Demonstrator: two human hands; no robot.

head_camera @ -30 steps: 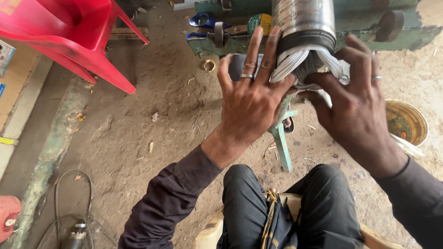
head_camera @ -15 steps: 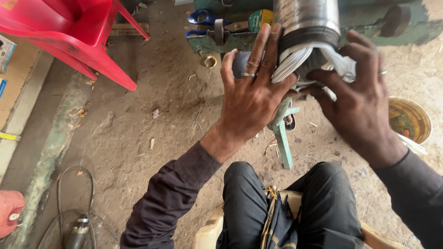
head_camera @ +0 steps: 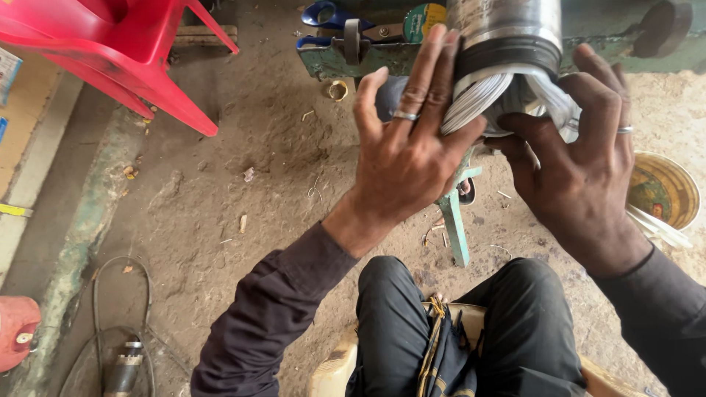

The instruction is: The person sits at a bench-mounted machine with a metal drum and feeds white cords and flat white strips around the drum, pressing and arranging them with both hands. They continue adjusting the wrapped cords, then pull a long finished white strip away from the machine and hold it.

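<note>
1. Two hands cupped a metal cylinder from either side, its white wire bundle between them.
2. Left hand spread flat, fingers pressed upward.
3. Right hand curled beneath.
4. Red chair stood well left.

A red chair stands well left of the hands on the dirt floor. A round tin with white sticks sits just right of them. A cable and a red canister lie far below left. Blue scissors lie above.
</note>
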